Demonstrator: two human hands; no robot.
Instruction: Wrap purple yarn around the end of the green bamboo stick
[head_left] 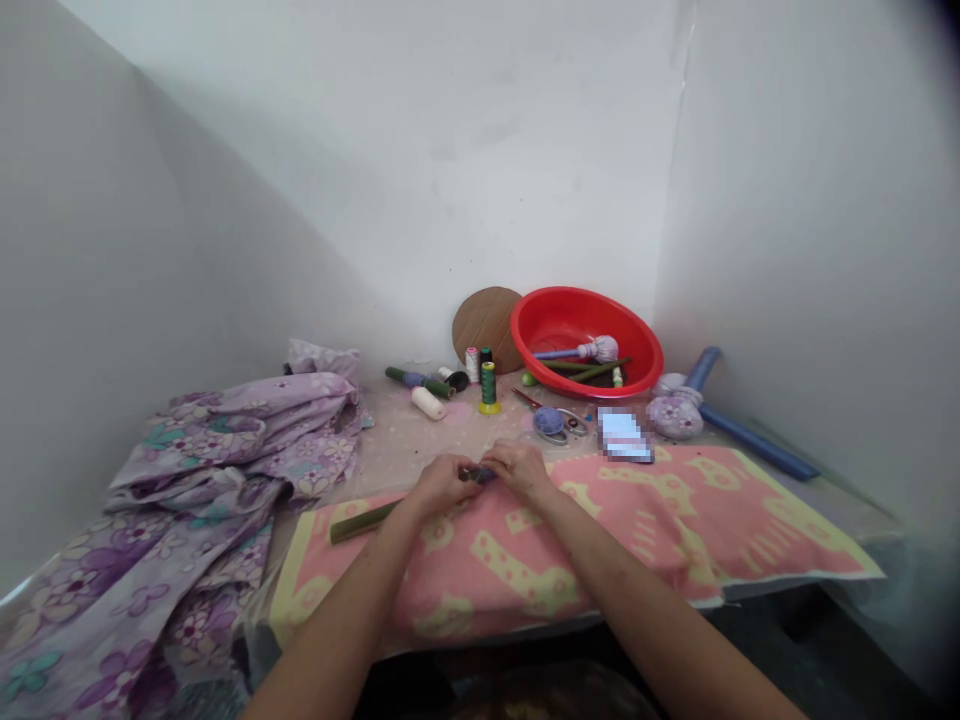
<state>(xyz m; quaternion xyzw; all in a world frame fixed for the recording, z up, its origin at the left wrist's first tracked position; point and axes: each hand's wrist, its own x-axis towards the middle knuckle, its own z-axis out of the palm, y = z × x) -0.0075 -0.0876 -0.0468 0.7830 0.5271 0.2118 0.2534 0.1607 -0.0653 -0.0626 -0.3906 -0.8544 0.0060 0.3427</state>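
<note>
Both of our hands meet over the pink and yellow patterned cloth towel (517,565), left hand (448,484) and right hand (519,470) pinching the bluish-purple wrapped end (487,474) of a slender green stem-like rod (364,522). Holding it from two sides probably steadies that end; exact fingertip contact is too small to tell. Its bare length slants leftward across the towel, likely for a soft bed. Beyond the towel's far edge, a round blue-purple ball (548,421), silver-handled scissors (575,424) and a green thread spool on a yellow base (488,384) sit near, seemingly for easy reach. Rumpled lilac floral fabric (247,430) crowds the towel's left edge; a glossy red plastic basin (574,312) stands behind its right part. We have most room rightward over the towel, with our forearms crossing its near edge.
</note>
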